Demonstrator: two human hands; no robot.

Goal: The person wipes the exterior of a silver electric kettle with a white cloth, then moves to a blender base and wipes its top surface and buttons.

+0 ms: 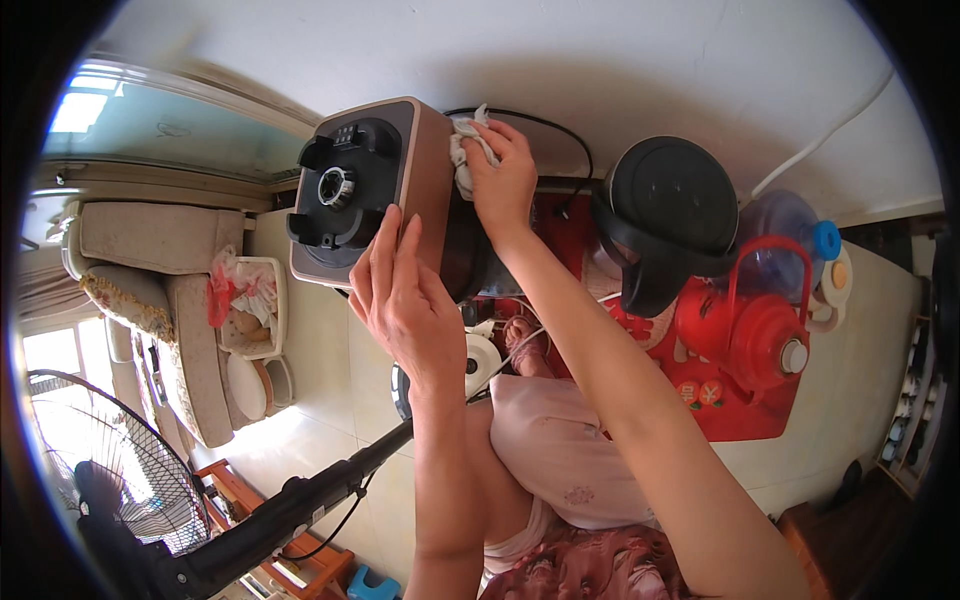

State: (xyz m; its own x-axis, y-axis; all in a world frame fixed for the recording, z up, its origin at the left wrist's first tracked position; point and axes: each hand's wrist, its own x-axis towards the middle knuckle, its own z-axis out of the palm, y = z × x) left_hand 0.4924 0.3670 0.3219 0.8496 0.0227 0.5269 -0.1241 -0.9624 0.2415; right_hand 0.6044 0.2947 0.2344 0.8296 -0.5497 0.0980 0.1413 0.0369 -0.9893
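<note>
A blender motor base with brown sides and a black top stands before me, its metal drive socket facing up. My left hand holds the base at its near edge, fingertips on the top rim; the thumb is hidden. In my right hand is a crumpled white cloth, pressed to the right side of the base near the back. A black cord runs behind the base along the wall. To the right stands a jug with a black lid and black handle.
A red vacuum flask and a clear blue water bottle stand at the right, near a red mat. A black fan pole crosses the lower left. Farther left are a sofa and a white basket with bags.
</note>
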